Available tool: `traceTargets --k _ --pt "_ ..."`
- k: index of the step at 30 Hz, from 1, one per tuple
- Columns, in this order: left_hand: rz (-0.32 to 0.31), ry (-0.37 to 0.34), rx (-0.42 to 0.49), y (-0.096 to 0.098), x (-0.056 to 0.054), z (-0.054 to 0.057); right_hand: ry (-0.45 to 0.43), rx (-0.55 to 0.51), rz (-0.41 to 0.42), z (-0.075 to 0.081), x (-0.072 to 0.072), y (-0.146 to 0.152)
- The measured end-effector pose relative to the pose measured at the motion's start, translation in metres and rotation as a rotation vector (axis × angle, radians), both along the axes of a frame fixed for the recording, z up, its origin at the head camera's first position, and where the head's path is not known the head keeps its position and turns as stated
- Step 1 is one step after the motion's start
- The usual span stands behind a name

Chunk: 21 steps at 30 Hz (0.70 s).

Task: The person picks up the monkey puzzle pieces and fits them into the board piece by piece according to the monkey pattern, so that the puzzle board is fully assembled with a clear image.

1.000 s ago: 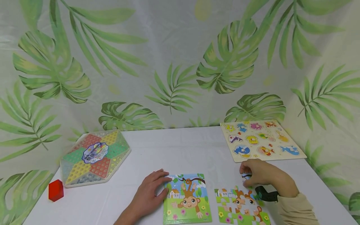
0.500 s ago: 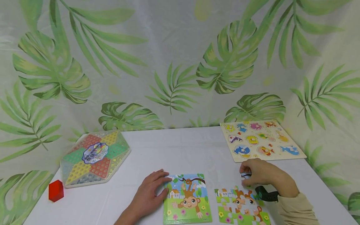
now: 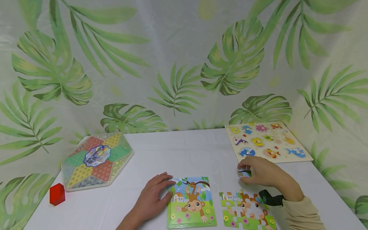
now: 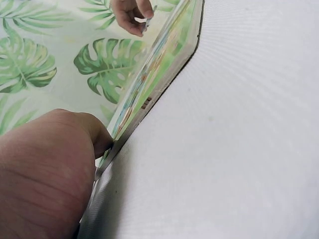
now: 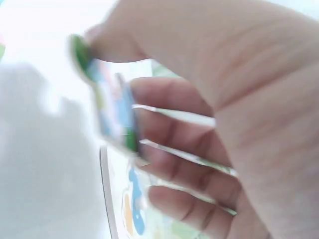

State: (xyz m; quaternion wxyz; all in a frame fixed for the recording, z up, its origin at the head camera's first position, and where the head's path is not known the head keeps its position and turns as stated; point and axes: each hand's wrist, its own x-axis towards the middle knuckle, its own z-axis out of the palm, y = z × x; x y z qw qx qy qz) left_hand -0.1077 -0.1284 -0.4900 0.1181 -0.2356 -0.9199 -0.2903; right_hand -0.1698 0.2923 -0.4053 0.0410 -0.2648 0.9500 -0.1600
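Note:
My left hand [image 3: 153, 198] rests at the left edge of a green-bordered monkey puzzle board [image 3: 181, 218]. Its fingers are loosely spread, and the thumb meets the board's side in the left wrist view. My right hand [image 3: 263, 172] pinches a jigsaw piece [image 3: 245, 172] between thumb and fingertips, behind a partly joined monkey jigsaw [image 3: 244, 206] on the table. In the right wrist view the same piece [image 5: 113, 102] stands edge-up, blurred, printed blue and green. Gaps show between some pieces of the joined jigsaw. A dark band with a small device [image 3: 270, 198] circles the right wrist.
A knobbed sea-animal puzzle board [image 3: 287, 156] lies at the back right, just beyond my right hand. At the left are a hexagonal Chinese checkers board [image 3: 97, 156] and a red block [image 3: 57, 194]. A leaf-patterned curtain [image 3: 184, 80] closes off the back.
My right hand has moved left and a little away from me, carrying the piece off the joined jigsaw's far edge. The left hand holds its place.

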Motion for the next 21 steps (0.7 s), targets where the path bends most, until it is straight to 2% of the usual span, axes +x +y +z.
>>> traceTargets --k 6,10,21 --pt "-0.003 0.007 0.003 0.000 0.000 0.001 0.147 -0.022 0.043 0.001 0.002 -0.010" --pt "-0.005 0.005 0.007 0.000 0.001 0.002 0.214 -0.030 0.066 -0.003 0.002 -0.015" --pt "-0.007 0.039 0.011 0.000 0.001 0.001 0.216 -0.140 0.119 -0.011 0.001 -0.032"
